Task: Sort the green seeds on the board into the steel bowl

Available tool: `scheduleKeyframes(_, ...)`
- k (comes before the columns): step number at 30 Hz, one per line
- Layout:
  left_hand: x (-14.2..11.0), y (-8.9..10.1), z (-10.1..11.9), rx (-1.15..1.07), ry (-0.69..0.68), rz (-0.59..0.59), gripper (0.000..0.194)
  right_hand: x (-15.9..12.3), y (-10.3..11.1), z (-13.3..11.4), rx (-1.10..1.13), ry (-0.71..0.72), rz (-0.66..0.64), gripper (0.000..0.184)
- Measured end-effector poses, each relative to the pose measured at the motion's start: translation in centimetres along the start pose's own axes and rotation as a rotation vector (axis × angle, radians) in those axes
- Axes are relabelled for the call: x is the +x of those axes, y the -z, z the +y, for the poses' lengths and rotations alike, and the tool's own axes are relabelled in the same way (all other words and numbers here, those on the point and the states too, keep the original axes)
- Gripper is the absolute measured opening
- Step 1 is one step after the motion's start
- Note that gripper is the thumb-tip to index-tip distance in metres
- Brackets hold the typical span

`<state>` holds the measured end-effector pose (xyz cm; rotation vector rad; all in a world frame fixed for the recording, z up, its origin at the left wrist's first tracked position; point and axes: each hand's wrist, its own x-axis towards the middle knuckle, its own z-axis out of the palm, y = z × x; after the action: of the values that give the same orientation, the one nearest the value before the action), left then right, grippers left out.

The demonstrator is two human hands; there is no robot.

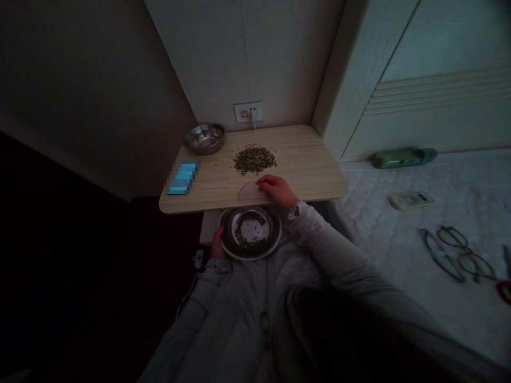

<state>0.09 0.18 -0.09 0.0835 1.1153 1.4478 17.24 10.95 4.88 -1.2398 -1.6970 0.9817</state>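
My left hand (218,247) is closed on the left rim of a steel bowl (255,255), which I hold just below the front edge of the small wooden table (313,159). Small greenish-brown grains lie scattered in a ring on the bowl's bottom. A pale, half-round scraper (248,192) is pinched in my right hand (279,191), low over the table's front edge; whether it touches the wood I cannot tell. Just beyond it, a loose pile of the same dark grains (255,159) is spread on the tabletop.
A second steel bowl (204,139) stands at the table's back left, with a phone (183,177), its screen lit, in front. A wall socket (248,111) holds a plug. On the white bed at right lie a green bottle (402,158), a remote control (411,200) and glasses (465,252).
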Motion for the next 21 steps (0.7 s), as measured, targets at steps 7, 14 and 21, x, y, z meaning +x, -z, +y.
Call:
scheduleKeyframes(7, -0.6, -0.7, 0.3, -0.058, 0.089, -0.027, 0.039, -1.0, -2.5, -1.6, -0.098, 0.005, 0.057, 0.022)
scheduleKeyframes(14, 0.9, 0.7, -0.4, -0.046, 0.039, -0.017, 0.03, -2.3, -3.7, -2.6, -0.412, -0.009, 0.078, 0.02)
scheduleKeyframes(21, -0.1, -0.1, 0.1, -0.048, 0.042, -0.003, 0.036, -1.7, -0.5, -1.3, -0.584, -0.086, 0.147, 0.023)
